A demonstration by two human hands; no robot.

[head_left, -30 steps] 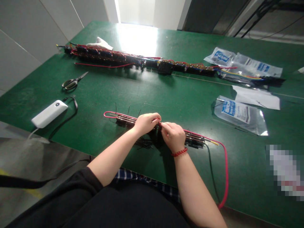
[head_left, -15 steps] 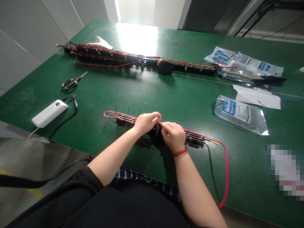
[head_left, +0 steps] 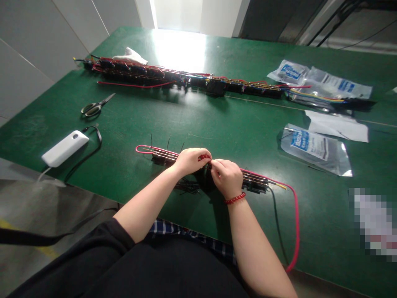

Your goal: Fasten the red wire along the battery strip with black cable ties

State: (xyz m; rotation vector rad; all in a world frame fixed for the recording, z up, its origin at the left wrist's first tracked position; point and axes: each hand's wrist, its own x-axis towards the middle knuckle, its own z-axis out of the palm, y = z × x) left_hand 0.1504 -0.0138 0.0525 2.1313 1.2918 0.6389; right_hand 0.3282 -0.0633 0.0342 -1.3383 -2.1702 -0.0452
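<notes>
Got the slim black wired bar (head_left: 254, 182) near the front edge of the flat green surface (head_left: 149, 118), probably for easy reach. Pinching mid-bar with bare left hand (head_left: 191, 161) and bare right hand (head_left: 228, 178), both clamped on the glossy red cable (head_left: 297, 217) as far as visible, likely to steady it.

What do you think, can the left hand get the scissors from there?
Probably yes, with a stretch: the scissors lie uncovered on the green table. But the left hand is busy at the wired strip and would likely need freeing first.
</notes>
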